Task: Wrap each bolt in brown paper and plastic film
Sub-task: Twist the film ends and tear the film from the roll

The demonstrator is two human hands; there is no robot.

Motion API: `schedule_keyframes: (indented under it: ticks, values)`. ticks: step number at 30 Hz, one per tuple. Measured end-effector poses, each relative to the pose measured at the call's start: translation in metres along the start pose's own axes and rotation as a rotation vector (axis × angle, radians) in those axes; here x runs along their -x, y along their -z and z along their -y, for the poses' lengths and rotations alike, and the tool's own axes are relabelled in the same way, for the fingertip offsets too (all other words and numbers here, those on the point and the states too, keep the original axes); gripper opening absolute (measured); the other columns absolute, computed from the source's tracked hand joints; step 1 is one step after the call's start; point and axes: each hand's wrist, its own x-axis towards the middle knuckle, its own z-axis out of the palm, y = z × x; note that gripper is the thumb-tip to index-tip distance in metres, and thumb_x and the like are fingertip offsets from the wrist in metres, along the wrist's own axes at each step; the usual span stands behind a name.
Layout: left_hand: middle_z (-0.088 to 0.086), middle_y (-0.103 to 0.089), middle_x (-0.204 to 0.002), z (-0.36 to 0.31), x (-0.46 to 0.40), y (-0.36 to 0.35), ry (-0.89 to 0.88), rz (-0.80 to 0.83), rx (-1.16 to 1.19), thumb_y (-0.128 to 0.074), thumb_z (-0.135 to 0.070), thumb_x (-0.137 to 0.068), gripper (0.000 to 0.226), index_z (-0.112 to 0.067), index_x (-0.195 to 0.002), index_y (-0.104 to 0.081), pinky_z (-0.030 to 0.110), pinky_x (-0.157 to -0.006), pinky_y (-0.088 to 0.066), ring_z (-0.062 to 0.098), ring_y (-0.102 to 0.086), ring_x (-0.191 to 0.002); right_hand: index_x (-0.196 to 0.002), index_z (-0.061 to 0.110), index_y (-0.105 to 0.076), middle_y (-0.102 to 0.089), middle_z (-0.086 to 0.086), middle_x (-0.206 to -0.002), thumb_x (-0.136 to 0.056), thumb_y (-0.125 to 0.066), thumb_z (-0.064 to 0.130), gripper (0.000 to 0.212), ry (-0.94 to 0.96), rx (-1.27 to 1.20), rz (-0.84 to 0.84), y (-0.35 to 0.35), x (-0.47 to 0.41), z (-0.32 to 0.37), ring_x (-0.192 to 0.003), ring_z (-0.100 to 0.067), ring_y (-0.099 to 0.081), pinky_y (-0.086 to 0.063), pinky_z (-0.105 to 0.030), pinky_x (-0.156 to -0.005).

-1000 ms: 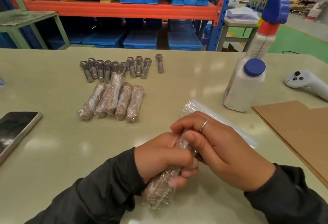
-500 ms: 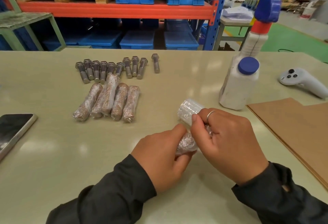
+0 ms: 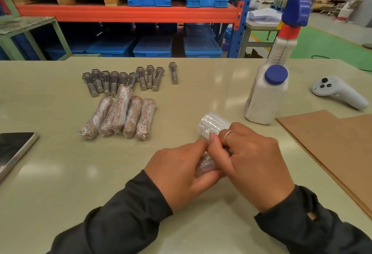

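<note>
Together both hands (image 3: 177, 175) (image 3: 255, 165) clasp the film-wrapped bolt (image 3: 205, 165).

A second ago the left hand (image 3: 177, 175) gripped the wrapped bolt (image 3: 205, 165) steeply tilted, its loose film end trailing down toward the near edge of the table (image 3: 60, 173), well clear of the fist. Now the bolt lies nearly level between both hands and only a short film-covered stretch shows between them; the trailing end is out of sight. The right hand (image 3: 253, 161) has moved from over the bolt's upper end to pinching beside the left thumb. The film roll (image 3: 211, 125), earlier seen as a long tube running behind the right hand, now shows only its near end above the fingers
</note>
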Motion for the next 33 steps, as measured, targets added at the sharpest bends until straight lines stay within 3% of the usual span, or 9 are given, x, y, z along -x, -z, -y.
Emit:
schedule_keyframes:
  ticks: [5,9,11,14,18,21,24,28,33]
  values:
    - [-0.003,-0.059,-0.053,-0.003,-0.001,0.0,-0.092,-0.033,-0.226,-0.039,-0.053,-0.078,0.049,-0.01,-0.076,-0.061,0.017,-0.033,-0.031,0.016,-0.054,-0.039,-0.053,0.012,-0.053,-0.044,0.0,-0.052,-0.088,-0.046,0.027,0.039,-0.056,-0.038,-0.004,-0.002,-0.003,0.0,-0.039,-0.018,-0.039,-0.027,-0.024,-0.045]
    - [-0.003,-0.056,-0.068,-0.001,0.0,0.004,0.204,0.051,-0.089,-0.014,-0.072,-0.063,0.069,-0.021,-0.096,-0.047,0.027,-0.054,-0.028,0.022,-0.053,-0.064,-0.118,0.021,-0.057,-0.054,0.009,-0.092,-0.088,-0.037,0.05,0.047,-0.243,-0.243,0.198,-0.002,-0.005,0.002,-0.074,-0.007,-0.052,-0.041,-0.015,-0.061]
    - [-0.004,-0.043,-0.054,0.006,-0.003,0.001,0.29,-0.028,0.103,-0.016,-0.072,-0.061,0.055,-0.026,-0.077,-0.04,0.029,-0.053,-0.021,0.016,-0.041,-0.052,-0.131,0.022,-0.047,-0.047,0.008,-0.102,-0.089,-0.037,0.048,0.05,-0.218,-0.24,0.223,-0.001,-0.005,-0.001,-0.084,-0.003,-0.048,-0.041,-0.012,-0.066]
    - [-0.005,-0.046,-0.053,0.022,-0.01,0.003,0.441,-0.212,0.346,-0.035,-0.066,-0.07,0.042,-0.025,-0.065,-0.04,0.026,-0.051,-0.031,0.011,-0.043,-0.047,-0.127,0.017,-0.053,-0.055,-0.002,-0.102,-0.089,-0.049,0.033,0.041,-0.167,-0.045,0.237,0.0,-0.003,-0.008,-0.088,-0.019,-0.052,-0.038,-0.028,-0.077]
    - [-0.001,-0.055,-0.073,0.043,-0.019,0.005,0.616,-0.322,0.439,-0.056,-0.025,-0.088,0.008,-0.019,-0.088,-0.051,0.016,-0.052,-0.041,0.011,-0.053,-0.06,-0.128,0.024,-0.056,-0.056,-0.005,-0.111,-0.086,-0.058,0.034,0.043,-0.237,0.227,0.503,-0.002,0.001,-0.016,-0.098,-0.029,-0.052,-0.037,-0.039,-0.082]
    - [0.001,-0.058,-0.104,0.059,-0.023,0.017,0.618,-0.396,0.277,-0.05,-0.016,-0.092,0.035,-0.01,-0.127,-0.047,0.028,-0.077,-0.046,0.02,-0.056,-0.094,-0.128,0.024,-0.056,-0.055,-0.005,-0.119,-0.082,-0.063,0.036,0.048,-0.225,0.264,0.581,0.0,0.002,-0.017,-0.105,-0.03,-0.051,-0.04,-0.041,-0.082]
    - [0.013,-0.038,-0.14,0.073,-0.025,0.027,0.662,-0.426,-0.007,-0.042,-0.014,-0.096,0.051,-0.011,-0.145,-0.026,0.027,-0.099,-0.026,0.026,-0.037,-0.126,-0.139,0.031,-0.041,-0.042,0.0,-0.133,-0.085,-0.055,0.041,0.057,-0.191,0.303,0.641,0.0,0.0,-0.016,-0.116,-0.026,-0.04,-0.037,-0.037,-0.087]
    - [0.019,-0.035,-0.138,0.079,-0.031,0.027,0.75,-0.37,-0.147,-0.04,-0.013,-0.097,0.053,-0.012,-0.146,-0.021,0.037,-0.099,-0.033,0.034,-0.04,-0.122,-0.146,0.037,-0.012,-0.019,0.005,-0.14,-0.086,-0.045,0.055,0.071,-0.148,0.322,0.708,0.0,0.001,-0.02,-0.125,-0.02,-0.023,-0.032,-0.031,-0.094]
    - [0.025,-0.039,-0.126,0.083,-0.036,0.02,0.717,-0.279,-0.251,-0.039,-0.002,-0.094,0.054,-0.011,-0.144,-0.024,0.038,-0.089,-0.035,0.038,-0.044,-0.108,-0.147,0.031,-0.002,-0.011,0.004,-0.14,-0.081,-0.045,0.063,0.085,-0.118,0.366,0.75,0.001,0.001,-0.021,-0.127,-0.021,-0.018,-0.033,-0.03,-0.095]
